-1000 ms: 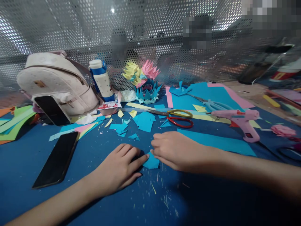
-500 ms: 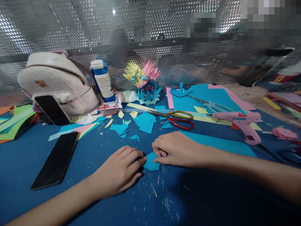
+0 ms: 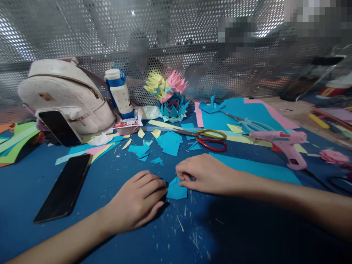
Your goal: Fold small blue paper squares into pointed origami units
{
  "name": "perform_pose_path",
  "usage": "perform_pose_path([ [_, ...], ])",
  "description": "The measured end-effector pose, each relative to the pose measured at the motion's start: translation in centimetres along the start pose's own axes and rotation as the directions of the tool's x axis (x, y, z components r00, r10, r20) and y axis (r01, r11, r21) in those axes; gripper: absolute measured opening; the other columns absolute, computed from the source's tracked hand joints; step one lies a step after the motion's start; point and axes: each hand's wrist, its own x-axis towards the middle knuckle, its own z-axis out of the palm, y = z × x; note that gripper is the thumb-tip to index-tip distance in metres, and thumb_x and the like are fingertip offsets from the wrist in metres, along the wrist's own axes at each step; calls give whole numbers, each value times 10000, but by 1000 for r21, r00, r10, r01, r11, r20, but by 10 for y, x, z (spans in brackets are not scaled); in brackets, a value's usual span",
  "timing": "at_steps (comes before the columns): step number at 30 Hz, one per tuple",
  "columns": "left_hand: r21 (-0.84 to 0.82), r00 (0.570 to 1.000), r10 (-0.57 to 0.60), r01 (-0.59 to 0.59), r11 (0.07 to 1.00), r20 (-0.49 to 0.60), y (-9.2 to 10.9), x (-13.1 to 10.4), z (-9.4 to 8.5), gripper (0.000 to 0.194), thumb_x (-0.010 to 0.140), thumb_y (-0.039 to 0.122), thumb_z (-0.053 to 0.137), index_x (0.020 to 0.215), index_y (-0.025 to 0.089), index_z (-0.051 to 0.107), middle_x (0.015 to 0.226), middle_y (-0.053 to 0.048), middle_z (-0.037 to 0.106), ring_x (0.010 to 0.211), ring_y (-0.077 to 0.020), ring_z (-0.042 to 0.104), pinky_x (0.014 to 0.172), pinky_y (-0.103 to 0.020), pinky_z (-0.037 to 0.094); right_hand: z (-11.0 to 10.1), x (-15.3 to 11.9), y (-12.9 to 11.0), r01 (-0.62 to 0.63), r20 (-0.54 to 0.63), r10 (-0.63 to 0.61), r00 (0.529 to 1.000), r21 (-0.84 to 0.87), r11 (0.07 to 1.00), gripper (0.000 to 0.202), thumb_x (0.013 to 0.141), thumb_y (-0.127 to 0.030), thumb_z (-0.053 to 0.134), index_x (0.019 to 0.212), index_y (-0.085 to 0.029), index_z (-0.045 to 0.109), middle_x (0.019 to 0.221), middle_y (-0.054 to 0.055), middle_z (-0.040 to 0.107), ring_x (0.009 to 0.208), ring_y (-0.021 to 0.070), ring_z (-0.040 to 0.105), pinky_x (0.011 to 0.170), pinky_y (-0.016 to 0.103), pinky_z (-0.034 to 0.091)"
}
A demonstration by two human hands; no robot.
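Observation:
A small folded piece of blue paper (image 3: 176, 190) lies flat on the dark blue table between my hands. My right hand (image 3: 205, 174) pinches its upper right part between thumb and curled fingers. At the paper's left edge rests my left hand (image 3: 141, 200), palm down, fingers slightly bent and loosely apart, with nothing held in it. Just beyond are blue paper scraps (image 3: 169, 142) and scissors (image 3: 211, 139) with one yellow and one red handle.
A black phone (image 3: 64, 189) lies left. Behind stand a white backpack (image 3: 66, 95), a bottle (image 3: 120, 95) and folded paper flowers (image 3: 173, 106). To the right are a pink glue gun (image 3: 283, 141), blue-handled scissors (image 3: 254, 125) and a large blue sheet (image 3: 255, 168).
My left fingers have drawn back slightly left from the paper. My right hand has shifted a little left over the paper's upper edge, and the paper's top now looks more pointed.

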Motion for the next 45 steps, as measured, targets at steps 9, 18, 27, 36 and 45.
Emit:
perform_pose_path([
  [9,40,997,69,-68,997,-36,0,-2,-3,422,1067,301,278,1269,91,583,1175,-124,686,1054,-238,604,952,-419,461,6,5,8,80,-111,-71,991,77,994,83,820,-132,601,834,-196,652,840,-20,671,758,130,578,612,237,312],
  [18,37,993,43,-47,998,108,0,2,0,437,1060,372,356,1326,84,551,1326,-112,622,1096,-282,579,982,-469,418,11,7,8,80,-149,-74,986,35,996,71,864,-142,587,855,-189,640,888,-7,687,775,131,595,633,235,329],
  [27,46,995,16,-20,999,102,0,1,1,420,1058,375,355,1311,118,570,1320,-124,614,1092,-286,574,964,-487,431,13,5,5,133,-199,-149,969,-92,987,54,893,-185,607,848,-184,636,871,8,680,814,150,589,655,253,323],
  [36,17,994,71,-73,997,83,0,2,1,417,1065,332,351,1279,54,577,1282,-116,642,1066,-271,578,991,-455,412,19,7,9,201,-226,-213,951,-73,977,91,929,-217,580,904,-201,666,898,16,688,819,150,607,636,245,332],
  [45,20,995,57,-58,998,82,0,1,2,402,1058,332,366,1273,70,581,1277,-126,635,1069,-278,574,983,-472,421,20,7,9,210,-240,-249,938,-180,961,124,947,-253,573,880,-201,663,873,19,668,814,162,582,653,264,333],
])
